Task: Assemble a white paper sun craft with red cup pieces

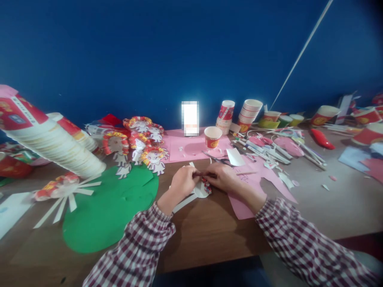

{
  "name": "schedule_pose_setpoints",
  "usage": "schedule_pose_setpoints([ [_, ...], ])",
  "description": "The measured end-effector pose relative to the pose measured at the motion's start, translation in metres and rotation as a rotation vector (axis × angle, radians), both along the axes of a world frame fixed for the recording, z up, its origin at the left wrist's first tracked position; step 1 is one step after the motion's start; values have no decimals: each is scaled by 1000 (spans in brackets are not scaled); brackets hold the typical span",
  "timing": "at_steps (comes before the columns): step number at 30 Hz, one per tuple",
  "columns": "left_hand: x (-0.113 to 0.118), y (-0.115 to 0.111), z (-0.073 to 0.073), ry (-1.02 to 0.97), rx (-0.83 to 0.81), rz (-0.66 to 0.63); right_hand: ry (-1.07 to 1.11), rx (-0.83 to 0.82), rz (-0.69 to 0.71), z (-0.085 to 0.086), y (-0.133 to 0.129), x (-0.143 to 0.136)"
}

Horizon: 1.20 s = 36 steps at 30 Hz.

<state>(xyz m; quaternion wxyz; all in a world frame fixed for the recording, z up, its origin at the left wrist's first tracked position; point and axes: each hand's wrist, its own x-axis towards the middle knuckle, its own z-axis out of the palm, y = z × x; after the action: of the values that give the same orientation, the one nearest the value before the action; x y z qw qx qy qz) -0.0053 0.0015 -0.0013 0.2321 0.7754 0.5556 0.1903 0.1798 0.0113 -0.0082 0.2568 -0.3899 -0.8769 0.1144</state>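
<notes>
My left hand (183, 184) and my right hand (223, 177) meet above the middle of the table, fingertips pinched close together. Between and below them is a cut paper cup (203, 190), its white strips spread out and a red printed patch at its side. Both hands appear to grip it, though the fingers hide the exact hold. A thin pale stick (247, 173) pokes out beyond my right wrist. Scissors (221, 159) lie just past the right hand, beside a white paper piece (235, 157).
Green paper (110, 215) lies left, near a strip-cut cup (70, 191) and several paper figures with ring manes (137, 145). A tall cup stack (60, 139) leans at far left. Behind are pink paper (179, 149), a single cup (213, 137) and upright stacks (249, 115). Markers (269, 151) lie right.
</notes>
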Motion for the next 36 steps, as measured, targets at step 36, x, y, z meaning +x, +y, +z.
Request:
schedule_pose_setpoints([
  [36, -3, -1, 7, 108, 53, -106, -28, 7, 2, 0, 0, 0],
])
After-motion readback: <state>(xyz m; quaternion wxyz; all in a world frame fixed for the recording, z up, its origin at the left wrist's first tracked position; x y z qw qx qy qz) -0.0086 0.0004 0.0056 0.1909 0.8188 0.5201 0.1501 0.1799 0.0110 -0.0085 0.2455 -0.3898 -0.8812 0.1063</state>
